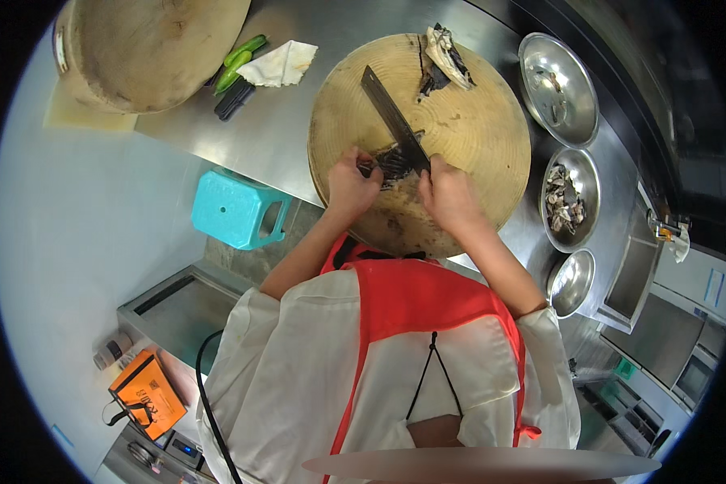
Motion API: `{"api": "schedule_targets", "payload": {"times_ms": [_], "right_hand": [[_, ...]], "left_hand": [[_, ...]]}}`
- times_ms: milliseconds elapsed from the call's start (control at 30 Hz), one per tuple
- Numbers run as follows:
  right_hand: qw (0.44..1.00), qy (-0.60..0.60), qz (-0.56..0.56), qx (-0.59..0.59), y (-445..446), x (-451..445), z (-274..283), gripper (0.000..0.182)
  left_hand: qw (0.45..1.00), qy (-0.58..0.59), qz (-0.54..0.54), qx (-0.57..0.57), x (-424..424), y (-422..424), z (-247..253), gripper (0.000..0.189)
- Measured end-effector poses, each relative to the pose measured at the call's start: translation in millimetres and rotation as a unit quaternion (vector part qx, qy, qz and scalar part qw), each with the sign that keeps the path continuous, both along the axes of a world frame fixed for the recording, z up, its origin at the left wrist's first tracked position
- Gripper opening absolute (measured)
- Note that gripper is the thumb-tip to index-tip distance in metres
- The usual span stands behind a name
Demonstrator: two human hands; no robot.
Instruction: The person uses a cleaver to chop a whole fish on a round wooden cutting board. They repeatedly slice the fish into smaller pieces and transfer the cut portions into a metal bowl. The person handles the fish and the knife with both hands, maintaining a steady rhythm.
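Observation:
A round wooden chopping block [484, 139] lies before me on a steel counter. My right hand [449, 190] grips the near end of a dark cleaver [393, 115], whose blade points up and to the left across the block. Dark, pale-edged cut strips of food [393, 162] lie beneath and to the left of the blade. The fingers of my left hand [356, 181] are bent at the left end of these strips; whether they pinch a piece cannot be made out. A larger black-and-white piece of food [449, 58] rests near the block's far edge.
Three steel bowls stand right of the block: one with a few scraps [558, 91], one with dark and pale pieces [572, 199], and a smaller one [572, 283]. Cucumbers [237, 71], a folded cloth [278, 64] and another large block [157, 54] are at upper left. A turquoise stool [233, 209] stands below.

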State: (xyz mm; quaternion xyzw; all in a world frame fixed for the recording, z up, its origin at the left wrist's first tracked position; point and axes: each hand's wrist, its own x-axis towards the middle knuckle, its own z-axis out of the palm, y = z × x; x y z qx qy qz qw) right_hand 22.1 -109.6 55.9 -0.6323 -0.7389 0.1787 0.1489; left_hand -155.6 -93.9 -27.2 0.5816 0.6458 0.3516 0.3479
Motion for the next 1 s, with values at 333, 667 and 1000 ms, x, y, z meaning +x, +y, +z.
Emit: {"api": "schedule_targets", "payload": {"times_ms": [333, 667, 1000], "right_hand": [[0.999, -0.029, 0.023, 0.002, 2, -6, -24, 0.015], [0.999, 0.005, -0.043, -0.031, -31, 35, -29, 0.018], [0.999, 0.021, -0.017, 0.040, -23, 3, 22, 0.019]], "left_hand": [[0.999, 0.015, -0.003, 0.044, 4, -2, -7, 0.020], [0.966, -0.249, 0.065, -0.027, -1, -2, -31, 0.026], [1.000, -0.023, 0.015, -0.005, -2, 4, -15, 0.030]]}}
